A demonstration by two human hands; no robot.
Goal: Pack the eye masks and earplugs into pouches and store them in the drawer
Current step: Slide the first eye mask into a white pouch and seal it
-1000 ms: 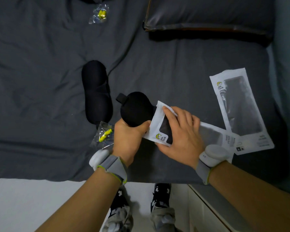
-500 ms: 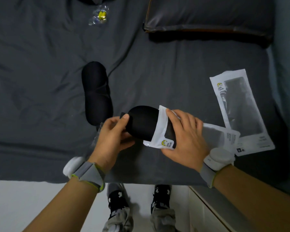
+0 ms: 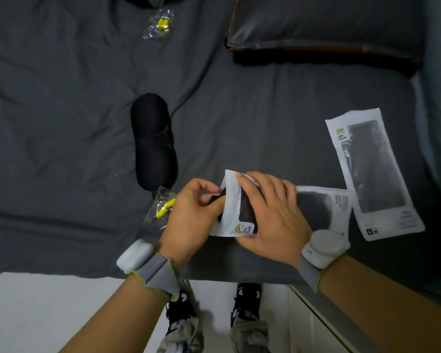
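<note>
So I've got my right hand (image 3: 267, 217) laid over the white plastic pouch with the see-through window (image 3: 313, 212), fingers curled over its open mouth and thumb underneath, basically pinning it against the dark grey bedsheet (image 3: 61, 123) so the opening doesn't flop shut. My left hand (image 3: 191, 215) is pinching the last bit of the black padded eye mask (image 3: 215, 200), thumb and fingertips closed on the end with the strap, right at the pouch mouth. Most of the mask is already inside; you can see its dark shape through the window. I'd say this step is nearly done and only that tail end needs tucking in.

Just beside my left hand is a small clear bag with yellow earplugs (image 3: 162, 208), close enough to grab, and I'm guessing it goes into this pouch too. The second black eye mask (image 3: 154, 141) lies flat just above it, and its matching empty white pouch (image 3: 372, 174) sits off to my right, mouth pointing away from me. Another clear bag of yellow earplugs (image 3: 159, 24) is way up at the far edge, well apart from everything, left of the dark grey pillow (image 3: 329, 21).

Can't see the drawer for sure; there's a white cabinet edge (image 3: 316, 314) down by my feet, might be it.
</note>
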